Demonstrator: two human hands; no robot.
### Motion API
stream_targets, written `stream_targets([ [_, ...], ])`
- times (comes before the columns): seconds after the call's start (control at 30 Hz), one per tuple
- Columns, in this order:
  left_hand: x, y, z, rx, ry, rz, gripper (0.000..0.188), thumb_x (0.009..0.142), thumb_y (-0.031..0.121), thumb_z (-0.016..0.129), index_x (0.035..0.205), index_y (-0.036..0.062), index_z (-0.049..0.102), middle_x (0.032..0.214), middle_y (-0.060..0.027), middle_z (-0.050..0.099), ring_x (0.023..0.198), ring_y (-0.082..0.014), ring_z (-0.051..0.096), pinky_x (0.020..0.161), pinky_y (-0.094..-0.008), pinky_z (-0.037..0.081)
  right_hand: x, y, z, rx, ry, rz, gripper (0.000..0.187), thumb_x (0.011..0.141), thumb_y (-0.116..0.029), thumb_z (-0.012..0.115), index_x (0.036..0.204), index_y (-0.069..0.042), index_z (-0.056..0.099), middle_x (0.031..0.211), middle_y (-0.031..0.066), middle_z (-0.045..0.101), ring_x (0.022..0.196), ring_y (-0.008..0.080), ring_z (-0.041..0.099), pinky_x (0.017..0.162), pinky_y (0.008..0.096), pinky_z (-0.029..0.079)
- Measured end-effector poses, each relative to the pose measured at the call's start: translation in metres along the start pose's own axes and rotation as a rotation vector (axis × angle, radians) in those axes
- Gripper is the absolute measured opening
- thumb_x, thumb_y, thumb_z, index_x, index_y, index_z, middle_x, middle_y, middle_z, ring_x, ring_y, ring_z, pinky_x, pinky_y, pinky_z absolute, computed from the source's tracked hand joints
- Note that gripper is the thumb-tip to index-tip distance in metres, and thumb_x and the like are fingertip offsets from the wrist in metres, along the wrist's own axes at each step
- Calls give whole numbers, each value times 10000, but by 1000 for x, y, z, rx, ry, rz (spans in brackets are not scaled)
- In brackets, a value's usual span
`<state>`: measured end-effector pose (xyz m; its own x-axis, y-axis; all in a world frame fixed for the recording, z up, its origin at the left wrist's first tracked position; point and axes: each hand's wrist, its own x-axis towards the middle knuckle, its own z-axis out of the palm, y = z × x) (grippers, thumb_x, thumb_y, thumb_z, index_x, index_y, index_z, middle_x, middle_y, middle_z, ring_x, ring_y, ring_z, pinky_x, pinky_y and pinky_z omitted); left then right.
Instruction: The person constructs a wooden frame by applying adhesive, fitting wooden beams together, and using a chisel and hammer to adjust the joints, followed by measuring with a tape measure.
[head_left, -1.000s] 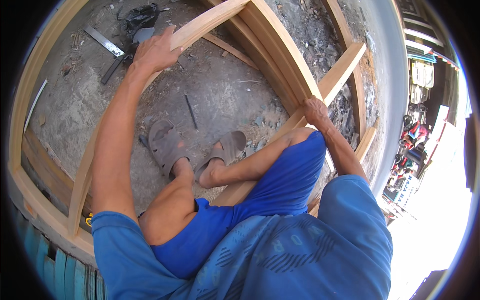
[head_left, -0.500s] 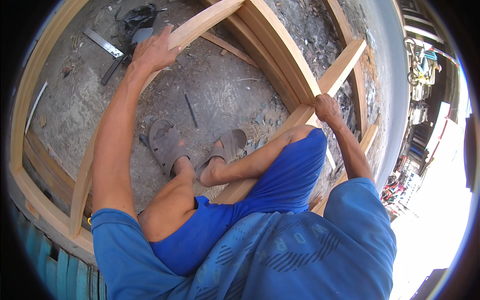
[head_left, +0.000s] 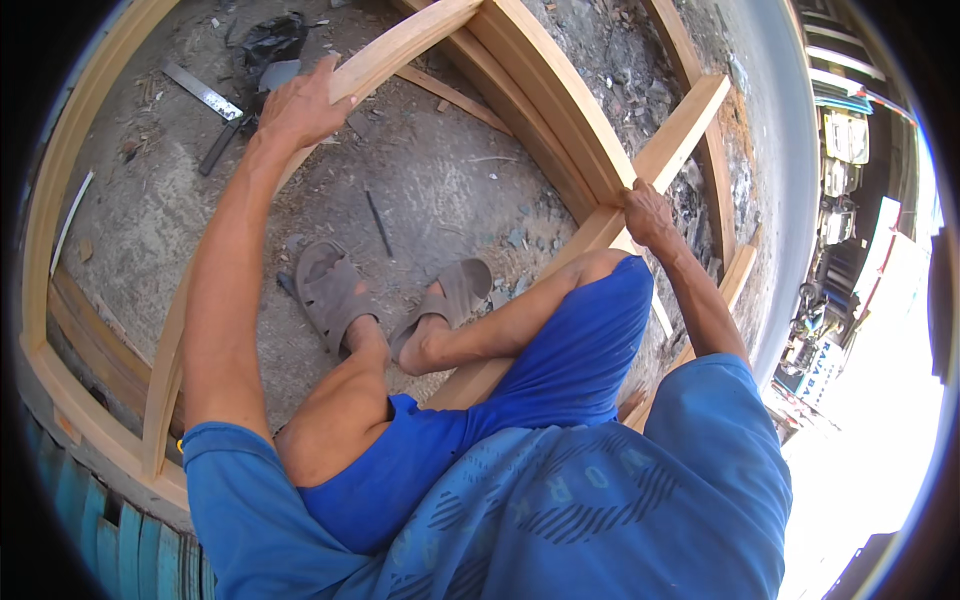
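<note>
My left hand (head_left: 303, 108) is closed round a pale wooden rail (head_left: 400, 50) of a large frame, at the upper left. My right hand (head_left: 650, 214) grips the frame at the corner where an upright board (head_left: 565, 85) meets a crossing beam (head_left: 685, 130). Its fingertips are partly hidden behind the wood. The beam runs down past my bent right knee. Near my left hand, a try square (head_left: 205, 92) with a metal blade and dark handle lies on the ground.
A black plastic bag (head_left: 275, 38) and a thin dark stick (head_left: 378, 222) lie on the dusty concrete. My sandalled feet (head_left: 335, 290) rest inside the frame. More timber (head_left: 718, 180) lies at the right, beside a road. Teal corrugated sheeting (head_left: 110, 540) borders the lower left.
Both hands keep their grip on the wood, and the frame stays almost where it was. The view has shifted slightly. A motorbike at the upper right, across the road, has left its earlier place.
</note>
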<state>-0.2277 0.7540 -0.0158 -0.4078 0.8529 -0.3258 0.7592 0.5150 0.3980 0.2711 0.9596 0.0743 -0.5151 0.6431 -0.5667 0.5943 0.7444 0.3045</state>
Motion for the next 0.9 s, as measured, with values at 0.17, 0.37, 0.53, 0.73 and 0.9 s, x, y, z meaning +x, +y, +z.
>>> stream_targets([
  [0.17, -1, -4, 0, -7, 14, -9, 731, 902, 422, 644, 1537, 171, 382, 1254, -245, 673, 1169, -442, 637, 1010, -517, 493, -17, 3, 0, 56, -10, 43, 303, 878, -52, 533, 1109, -62, 729, 1016, 220, 617, 1016, 386, 646, 872, 466, 533],
  [0.37, 0, -4, 3, -14, 28, 19, 732, 899, 423, 648, 1533, 169, 385, 1243, -262, 671, 1155, -457, 639, 1005, -522, 493, -11, -9, -7, 125, 19, -27, 303, 872, -31, 515, 1091, -49, 723, 1022, 225, 620, 983, 404, 651, 867, 461, 535],
  [0.53, 1, 0, 1, -16, 25, 16, 729, 900, 421, 647, 1531, 166, 386, 1245, -266, 668, 1149, -461, 640, 1001, -525, 495, -11, 5, 17, 81, -10, 38, 261, 845, -32, 530, 1024, -34, 719, 1000, 261, 640, 979, 414, 650, 866, 472, 538],
  [0.73, 0, -9, 1, 5, 27, 20, 727, 903, 424, 644, 1531, 165, 385, 1246, -265, 669, 1153, -463, 637, 1001, -525, 497, -6, 11, 2, 151, 9, 46, 225, 814, -14, 541, 970, -13, 704, 945, 266, 642, 977, 426, 648, 885, 487, 529],
  [0.9, 2, -2, 4, 8, 18, 20, 723, 902, 423, 645, 1528, 167, 389, 1250, -263, 667, 1165, -458, 633, 1010, -522, 495, 5, 16, 22, 110, 50, 38, 153, 845, -63, 535, 886, -8, 672, 883, 244, 643, 936, 424, 642, 846, 502, 513],
])
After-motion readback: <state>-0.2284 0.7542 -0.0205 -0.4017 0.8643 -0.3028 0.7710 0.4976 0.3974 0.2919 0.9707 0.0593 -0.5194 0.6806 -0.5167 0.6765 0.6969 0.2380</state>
